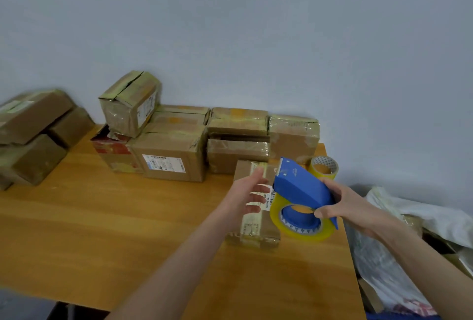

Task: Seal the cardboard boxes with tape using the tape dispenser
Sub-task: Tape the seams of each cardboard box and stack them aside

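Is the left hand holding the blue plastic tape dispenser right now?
No, the right hand grips the blue plastic tape dispenser, while the left hand is open over the small brown cardboard box.

The tape dispenser is solid bright blue. Its tape roll is see-through yellow with little blue triangles on a white core, and the spare roll is the same yellow with a grey-speckled core. The stacked boxes are plain brown with yellowish tape stripes, the front box has a white label with black barcode, one back box is red and white, the table is orangey wood grain, and the wall is pale grey-blue.
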`<state>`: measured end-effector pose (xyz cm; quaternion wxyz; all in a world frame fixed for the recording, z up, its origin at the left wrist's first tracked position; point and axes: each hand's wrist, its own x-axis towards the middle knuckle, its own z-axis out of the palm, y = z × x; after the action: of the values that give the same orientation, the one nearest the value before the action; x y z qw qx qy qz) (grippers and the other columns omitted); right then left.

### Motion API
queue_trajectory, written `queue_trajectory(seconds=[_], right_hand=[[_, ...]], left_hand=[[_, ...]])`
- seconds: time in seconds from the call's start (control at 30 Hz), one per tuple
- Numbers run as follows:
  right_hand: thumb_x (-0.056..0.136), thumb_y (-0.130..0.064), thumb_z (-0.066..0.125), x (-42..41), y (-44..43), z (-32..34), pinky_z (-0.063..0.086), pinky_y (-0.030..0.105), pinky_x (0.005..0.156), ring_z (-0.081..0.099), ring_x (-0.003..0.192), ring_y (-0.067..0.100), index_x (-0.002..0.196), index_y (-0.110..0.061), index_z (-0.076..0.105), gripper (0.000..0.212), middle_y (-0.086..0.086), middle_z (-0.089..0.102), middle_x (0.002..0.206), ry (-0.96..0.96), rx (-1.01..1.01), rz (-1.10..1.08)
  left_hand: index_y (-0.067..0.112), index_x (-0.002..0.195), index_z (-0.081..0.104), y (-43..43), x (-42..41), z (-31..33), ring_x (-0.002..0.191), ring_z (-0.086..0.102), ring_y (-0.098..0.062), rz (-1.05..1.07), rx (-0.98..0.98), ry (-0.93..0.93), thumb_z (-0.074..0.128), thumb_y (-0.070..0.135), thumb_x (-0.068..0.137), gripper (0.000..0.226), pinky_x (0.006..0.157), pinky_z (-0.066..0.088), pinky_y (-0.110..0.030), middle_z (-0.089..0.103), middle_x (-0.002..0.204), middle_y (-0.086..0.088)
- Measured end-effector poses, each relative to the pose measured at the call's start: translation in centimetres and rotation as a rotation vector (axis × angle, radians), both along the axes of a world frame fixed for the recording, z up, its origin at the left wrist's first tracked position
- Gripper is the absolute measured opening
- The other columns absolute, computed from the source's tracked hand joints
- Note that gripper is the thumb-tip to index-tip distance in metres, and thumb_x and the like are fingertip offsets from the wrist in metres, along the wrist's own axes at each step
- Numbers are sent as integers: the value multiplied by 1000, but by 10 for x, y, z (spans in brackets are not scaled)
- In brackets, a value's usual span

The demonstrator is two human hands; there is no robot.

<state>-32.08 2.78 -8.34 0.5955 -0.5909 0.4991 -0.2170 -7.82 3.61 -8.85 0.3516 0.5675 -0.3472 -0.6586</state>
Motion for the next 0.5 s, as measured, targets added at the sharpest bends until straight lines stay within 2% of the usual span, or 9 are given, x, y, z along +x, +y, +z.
queue_trajectory(seconds=[0.1,0.27,0.4,0.5], right_hand=[[44,-33,82,7,3,1,55,34,84,66,100,19,115,-23,61,75,4,66,111,25,-6,41],[41,-34,81,15,6,1,56,28,80,66,97,15,114,-22,61,76,5,65,111,36,-8,54],[40,-35,80,17,7,2,57,26,77,66,93,13,111,-23,60,75,2,66,107,64,-14,65],[41,-34,81,20,6,4,55,23,71,67,88,9,110,-24,60,72,0,66,103,96,-40,78]], left_hand=[[11,106,67,2,-2,1,68,50,-10,-16,-38,11,55,51,90,45,60,43,-22,62,83,3],[12,93,70,7,11,-4,63,47,-8,32,-46,9,59,25,95,17,56,40,-19,63,82,2],[12,93,70,10,18,-9,65,50,-10,3,-16,56,52,23,98,23,56,41,-21,65,90,-3],[12,89,70,9,21,-8,65,50,-12,78,70,62,44,34,100,35,58,42,-23,68,89,-4]])
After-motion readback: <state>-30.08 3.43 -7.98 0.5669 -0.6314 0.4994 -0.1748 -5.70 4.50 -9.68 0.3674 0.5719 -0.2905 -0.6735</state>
